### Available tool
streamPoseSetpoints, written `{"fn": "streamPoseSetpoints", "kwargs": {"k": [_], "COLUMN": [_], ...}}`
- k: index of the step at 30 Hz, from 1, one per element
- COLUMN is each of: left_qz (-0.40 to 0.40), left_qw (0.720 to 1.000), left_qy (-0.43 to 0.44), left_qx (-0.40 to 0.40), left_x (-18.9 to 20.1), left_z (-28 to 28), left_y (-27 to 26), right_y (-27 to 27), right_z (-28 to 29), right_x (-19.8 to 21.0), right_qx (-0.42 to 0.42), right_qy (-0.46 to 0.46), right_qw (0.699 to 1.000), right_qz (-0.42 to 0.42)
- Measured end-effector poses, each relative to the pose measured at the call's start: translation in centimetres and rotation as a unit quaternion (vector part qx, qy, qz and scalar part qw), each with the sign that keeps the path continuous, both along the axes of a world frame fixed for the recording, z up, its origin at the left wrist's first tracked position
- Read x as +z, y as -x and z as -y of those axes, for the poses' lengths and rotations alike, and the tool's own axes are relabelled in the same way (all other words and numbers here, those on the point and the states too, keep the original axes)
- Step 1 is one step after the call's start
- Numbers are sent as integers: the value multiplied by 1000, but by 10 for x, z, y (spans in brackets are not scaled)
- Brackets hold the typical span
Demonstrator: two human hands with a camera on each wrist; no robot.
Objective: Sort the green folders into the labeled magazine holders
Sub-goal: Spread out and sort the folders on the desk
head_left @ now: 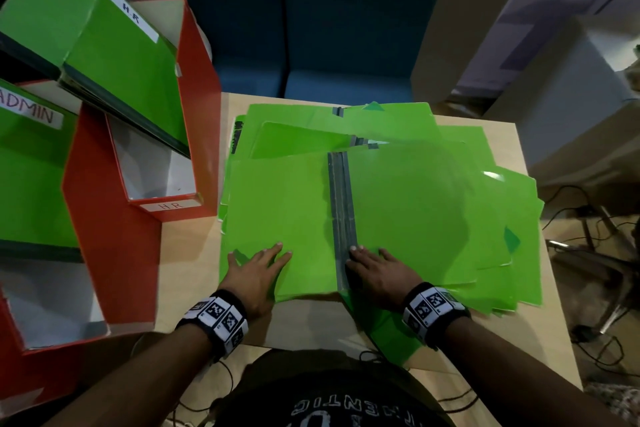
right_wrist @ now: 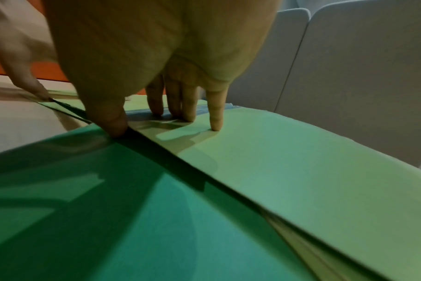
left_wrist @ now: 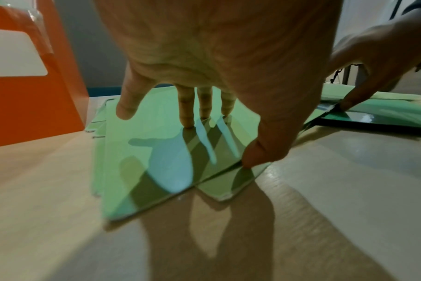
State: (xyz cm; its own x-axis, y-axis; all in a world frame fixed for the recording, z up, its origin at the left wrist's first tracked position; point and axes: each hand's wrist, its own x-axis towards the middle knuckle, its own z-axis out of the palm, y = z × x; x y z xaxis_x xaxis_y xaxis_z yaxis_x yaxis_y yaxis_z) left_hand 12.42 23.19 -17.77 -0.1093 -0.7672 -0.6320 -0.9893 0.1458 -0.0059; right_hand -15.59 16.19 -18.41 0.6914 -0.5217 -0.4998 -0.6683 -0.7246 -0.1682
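Observation:
A loose pile of green folders covers the wooden table. On top lies a green folder with a grey spine strip down its middle. My left hand lies flat on its left half, fingers straight and thumb at the near edge. My right hand rests beside the spine, fingers straight on the right half and thumb on the dark edge. To the left, a red holder labelled HR has two HR folders leaning in it. An ADMIN folder stands in a nearer red holder.
Blue seats stand behind the table's far edge. Off the table's right edge, cables and a chair base lie on the floor. A grey box or cabinet stands at the back right. Bare wood shows between the holders and the pile.

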Motion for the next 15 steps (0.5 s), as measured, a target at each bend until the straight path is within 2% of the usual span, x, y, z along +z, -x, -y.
{"fn": "streamPoseSetpoints", "kwargs": {"k": [6,10,15], "left_qz": [8,-80,-162], "left_qw": [999,995,980], "left_qy": [-2,32,113], "left_qx": [-31,-40,-36], "left_x": [23,69,131], "left_z": [-10,-8,-4], "left_y": [11,38,44], "right_y": [-5,-5,-1], "right_z": [0,1,8], "right_x": [35,74,140], "right_qx": [18,-2,-11], "right_qy": [-81,-118,-98], "right_qw": [995,989,987], "right_qz": [58,94,126]}}
